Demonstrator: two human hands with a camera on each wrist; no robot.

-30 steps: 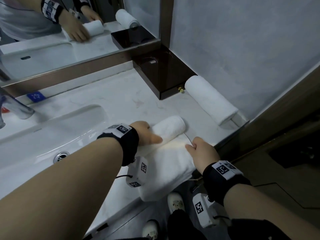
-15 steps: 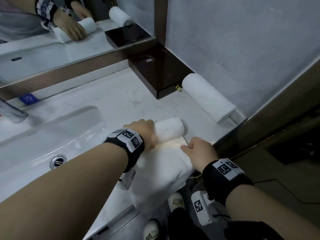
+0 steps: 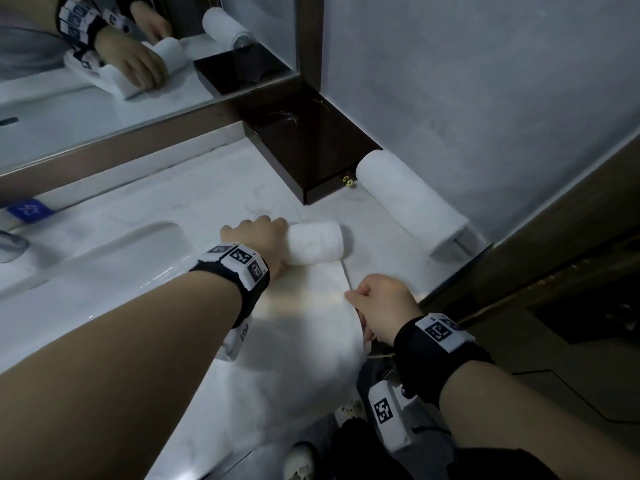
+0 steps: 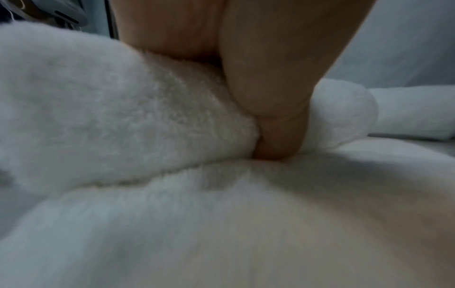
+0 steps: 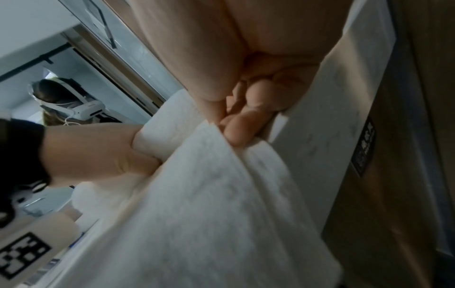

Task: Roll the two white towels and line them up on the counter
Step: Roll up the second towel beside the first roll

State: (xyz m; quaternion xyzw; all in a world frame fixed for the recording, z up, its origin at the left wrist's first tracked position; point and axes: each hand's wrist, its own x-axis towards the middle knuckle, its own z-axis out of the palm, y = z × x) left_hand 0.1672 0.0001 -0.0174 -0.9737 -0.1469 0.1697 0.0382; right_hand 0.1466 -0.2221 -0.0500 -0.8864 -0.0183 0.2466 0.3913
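Observation:
A finished rolled white towel [image 3: 412,201] lies on the marble counter [image 3: 194,199] against the right wall. A second white towel [image 3: 304,327] is half rolled: its rolled part [image 3: 317,247] lies near the counter's middle, and its flat tail hangs over the front edge. My left hand [image 3: 258,239] grips the left end of the roll, thumb pressed into the fold [image 4: 278,140]. My right hand [image 3: 379,306] pinches the flat towel's right edge [image 5: 221,136] with curled fingers.
A dark wooden box [image 3: 304,147] stands in the back corner, touching the finished roll. A sink basin [image 3: 86,271] lies left, with a faucet [image 3: 10,247] at the far left. A mirror [image 3: 104,81] runs behind. The counter's front edge drops to the floor.
My left hand has rolled the towel a little farther from me and slid onto the roll's left end. The right hand still pinches the towel's edge. The view has shifted slightly.

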